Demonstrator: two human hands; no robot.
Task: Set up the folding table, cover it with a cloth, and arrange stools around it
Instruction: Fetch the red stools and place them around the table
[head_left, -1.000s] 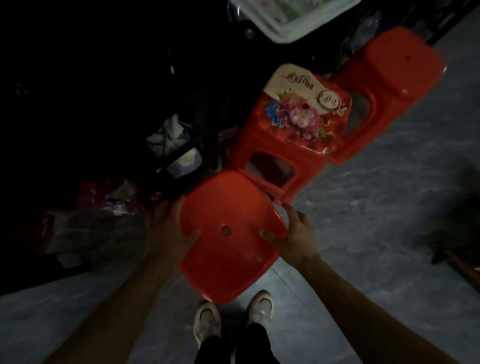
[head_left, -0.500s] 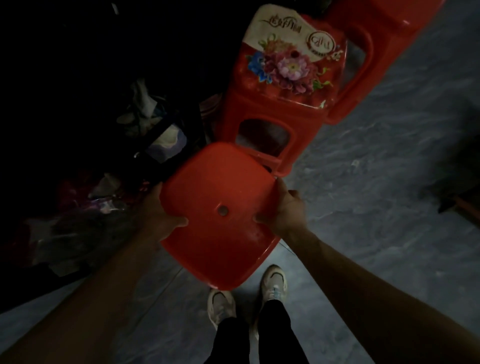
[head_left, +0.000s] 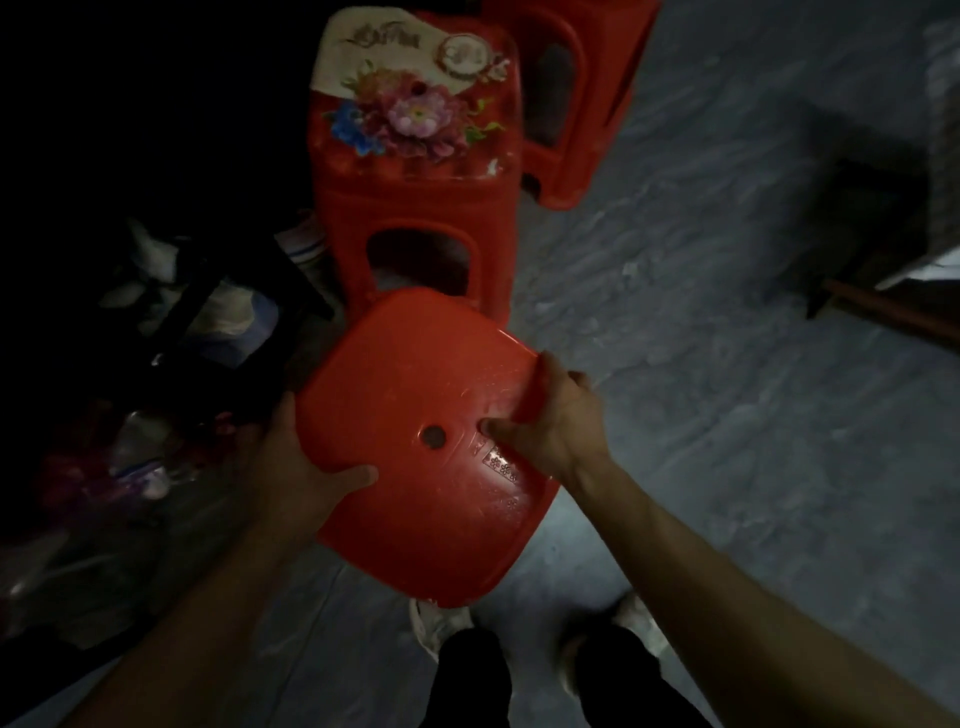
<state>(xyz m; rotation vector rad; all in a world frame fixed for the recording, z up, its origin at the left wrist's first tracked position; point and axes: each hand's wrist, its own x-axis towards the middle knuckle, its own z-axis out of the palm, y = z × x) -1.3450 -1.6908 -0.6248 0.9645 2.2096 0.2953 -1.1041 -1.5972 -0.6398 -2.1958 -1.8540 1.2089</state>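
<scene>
I hold a plain red plastic stool (head_left: 415, 415) in front of me, its square seat with a small centre hole facing up. My left hand (head_left: 296, 467) grips the seat's left edge, thumb lying on top. My right hand (head_left: 550, 426) grips the right edge, thumb on the seat near the hole. Just beyond stands a red stool with a flower picture on its seat (head_left: 415, 130). A third red stool (head_left: 576, 93) stands behind that one at the top. The held stool's legs are hidden under its seat.
The grey floor (head_left: 701, 364) stretches to the right. Dark clutter with bags and a black frame (head_left: 208, 312) fills the left side. A dark low object with a wooden strip (head_left: 878, 306) sits at the right edge. My shoes (head_left: 441, 623) are below the stool.
The held stool has come up and closer to me, away from the flowered stool. My right hand has shifted further onto the seat's edge. The view has tilted down.
</scene>
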